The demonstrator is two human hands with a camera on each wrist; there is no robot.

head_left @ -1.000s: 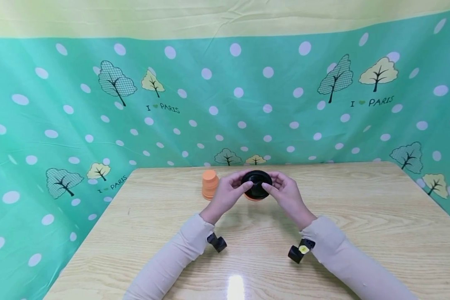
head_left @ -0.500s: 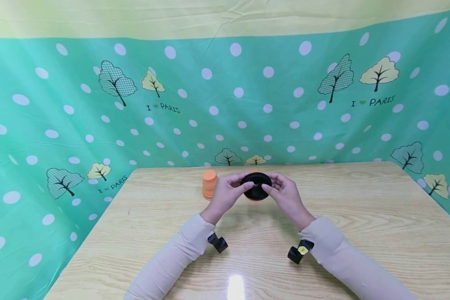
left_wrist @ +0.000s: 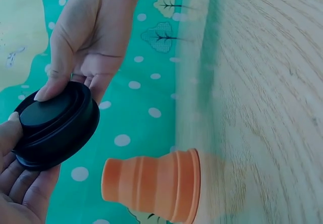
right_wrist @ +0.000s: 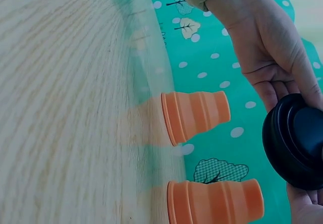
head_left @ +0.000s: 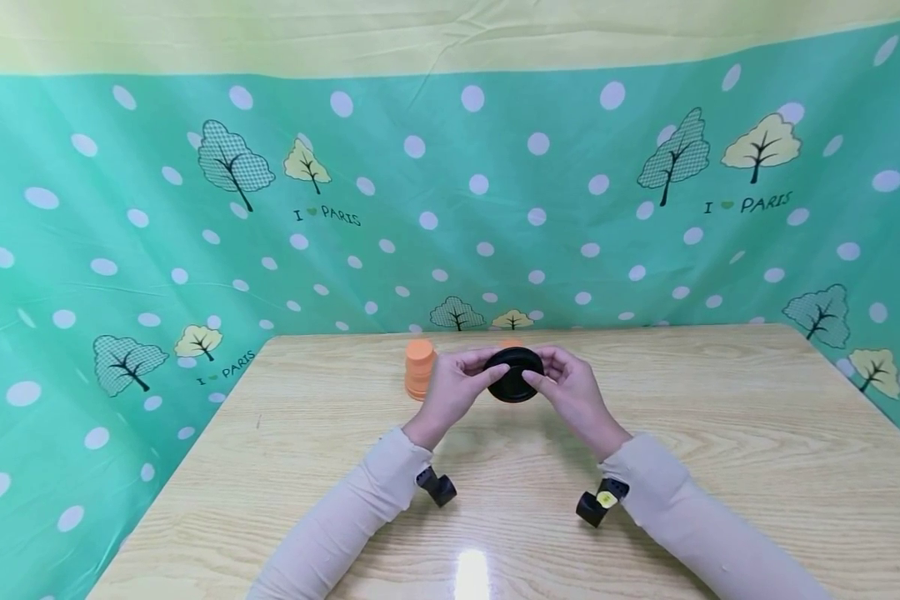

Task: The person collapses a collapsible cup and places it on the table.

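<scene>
Held up in front of me in the head view is a black collapsible cup (head_left: 515, 390), squashed flat into a thick ringed disc. My left hand (head_left: 457, 388) grips one side of its rim, thumb on the near face and fingers behind. The opposite side is in the grip of my right hand (head_left: 576, 390), its thumb also on the face. The left wrist view shows the disc (left_wrist: 55, 128) well off the table, tilted, between both hands. Behind my left hand stands an orange stepped cup (head_left: 419, 367), upside down. A second orange cup (head_left: 512, 342) is mostly hidden behind the black one.
Both inverted orange cups, the first (right_wrist: 194, 117) and the second (right_wrist: 217, 204), stand side by side on the wooden table (head_left: 330, 467) in the right wrist view. A green dotted curtain (head_left: 390, 167) hangs along the table's back edge. Small black cameras are strapped to both wrists.
The black cup has sunk slightly and tilted a little, so the top of the orange cup behind now shows above it. Both hands keep their grip, almost in place.
</scene>
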